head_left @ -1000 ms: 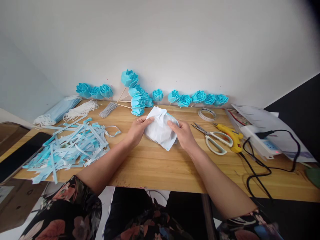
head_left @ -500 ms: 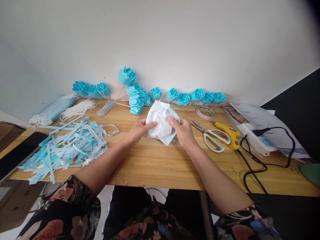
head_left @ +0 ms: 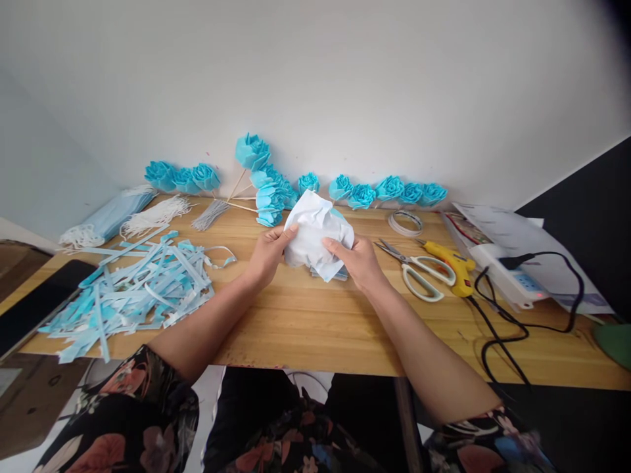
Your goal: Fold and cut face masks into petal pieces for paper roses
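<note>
Between my hands, above the middle of the table, is a crumpled sheet of face mask fabric (head_left: 315, 230), white on the side toward me with a little blue at its upper right edge. My left hand (head_left: 270, 253) pinches its left edge, thumb on top. On the right side my right hand (head_left: 359, 257) grips it, its thumb lying across the white face. The fingers beneath the fabric are hidden. Below it a bit of blue material (head_left: 339, 273) shows, mostly covered.
Blue fabric roses (head_left: 362, 196) line the wall. Left lie cut mask strips (head_left: 142, 289), a phone (head_left: 37, 305), folded masks (head_left: 111, 213), ear loops (head_left: 156, 215) and thin wires (head_left: 210, 214). Right are a tape roll (head_left: 405, 223), scissors (head_left: 419, 270), a yellow glue gun (head_left: 456, 266) and a power strip (head_left: 513, 276).
The mask fabric has been turned and spread a little wider. My left thumb has shifted up toward its upper left edge, and my right hand has moved slightly.
</note>
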A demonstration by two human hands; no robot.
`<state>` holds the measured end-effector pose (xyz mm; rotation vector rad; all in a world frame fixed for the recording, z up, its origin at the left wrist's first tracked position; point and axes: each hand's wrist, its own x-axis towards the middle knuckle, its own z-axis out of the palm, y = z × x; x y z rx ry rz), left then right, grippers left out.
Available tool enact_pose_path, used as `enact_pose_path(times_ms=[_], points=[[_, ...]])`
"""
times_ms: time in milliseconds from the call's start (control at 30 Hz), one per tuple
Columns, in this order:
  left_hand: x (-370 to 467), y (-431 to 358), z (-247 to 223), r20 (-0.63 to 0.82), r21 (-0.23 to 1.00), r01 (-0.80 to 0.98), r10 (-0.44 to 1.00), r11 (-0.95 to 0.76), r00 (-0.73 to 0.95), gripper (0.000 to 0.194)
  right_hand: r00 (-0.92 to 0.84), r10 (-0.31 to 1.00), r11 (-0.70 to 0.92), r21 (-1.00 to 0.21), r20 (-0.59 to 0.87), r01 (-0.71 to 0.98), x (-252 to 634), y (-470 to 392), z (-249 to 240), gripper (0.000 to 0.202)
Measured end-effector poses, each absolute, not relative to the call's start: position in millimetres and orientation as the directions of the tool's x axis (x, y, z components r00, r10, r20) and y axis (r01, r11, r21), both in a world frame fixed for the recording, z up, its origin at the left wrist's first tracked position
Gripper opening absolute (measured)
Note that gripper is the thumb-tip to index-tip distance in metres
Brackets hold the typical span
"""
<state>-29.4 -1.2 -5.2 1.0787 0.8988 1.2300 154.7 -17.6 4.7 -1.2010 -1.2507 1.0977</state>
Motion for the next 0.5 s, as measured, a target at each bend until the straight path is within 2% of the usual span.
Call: enact_pose_path(times_ms=[267, 400, 500], points=[[-26.1, -4.0, -3.0, -0.105, 0.951, -0.264, 0.973, 0.159, 0.208, 0.045, 0.014, 0.995, 0.099, -0.993, 0.100, 0.058, 156.8, -17.7, 1.9, 0.041], [-26.1, -5.2, -3.1, -0.068, 0.944, -0.308, 0.982, 0.121, 0.175, 0.039, 0.060, 0.983, 0.173, -0.985, 0.173, 0.003, 159.2, -14.0, -0.3, 0.037], [-27.4, -2.6, -5.2, -0.063, 0.938, -0.332, 0.992, 0.098, 0.113, 0.038, 0.120, 0.978, 0.176, -0.984, 0.170, -0.035, 159.9, -11.8, -0.4, 0.037]])
